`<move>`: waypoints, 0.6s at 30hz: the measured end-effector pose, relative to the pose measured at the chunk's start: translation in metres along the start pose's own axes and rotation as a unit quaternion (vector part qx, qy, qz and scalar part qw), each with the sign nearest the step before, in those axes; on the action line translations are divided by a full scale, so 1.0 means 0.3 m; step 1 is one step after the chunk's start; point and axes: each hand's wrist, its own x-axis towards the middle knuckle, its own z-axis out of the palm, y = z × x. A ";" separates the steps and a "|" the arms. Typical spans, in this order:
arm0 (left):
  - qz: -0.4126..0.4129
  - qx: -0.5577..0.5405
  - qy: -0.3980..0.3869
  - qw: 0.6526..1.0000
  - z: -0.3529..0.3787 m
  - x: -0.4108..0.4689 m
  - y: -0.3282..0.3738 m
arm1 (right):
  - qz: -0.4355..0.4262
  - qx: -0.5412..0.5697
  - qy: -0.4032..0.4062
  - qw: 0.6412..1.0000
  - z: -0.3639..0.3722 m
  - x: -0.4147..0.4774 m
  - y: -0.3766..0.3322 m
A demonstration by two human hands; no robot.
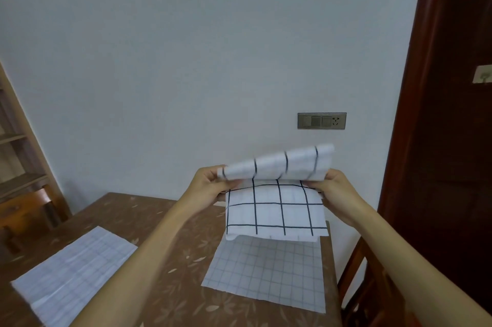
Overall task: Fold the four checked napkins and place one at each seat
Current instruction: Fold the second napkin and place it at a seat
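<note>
I hold a white napkin with bold dark checks [277,209] in the air above the table's far right part. My left hand [213,185] pinches its left side and my right hand [332,188] pinches its right side. The napkin's top part bends over away from me, and its lower part hangs down. Under it a fine-checked napkin [269,276] lies flat on the table. Another pale checked napkin [72,273] lies flat at the table's left.
The brown table [170,268] with a leaf pattern stands against a pale wall. A wooden chair [367,278] is at the right edge, another chair [29,209] at the far left. A dark door fills the right side, with a wall socket [322,120] beside it.
</note>
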 end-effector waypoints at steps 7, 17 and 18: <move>-0.030 -0.079 0.013 0.996 0.000 -0.011 0.009 | -0.008 -0.009 -0.040 0.999 -0.024 0.002 -0.011; -0.006 -0.040 0.098 0.994 0.023 -0.002 -0.012 | -0.007 -0.008 -0.034 0.999 0.001 -0.002 -0.029; -0.006 -0.058 0.122 0.991 0.029 -0.001 -0.011 | -0.003 -0.025 -0.032 0.999 0.006 -0.005 -0.026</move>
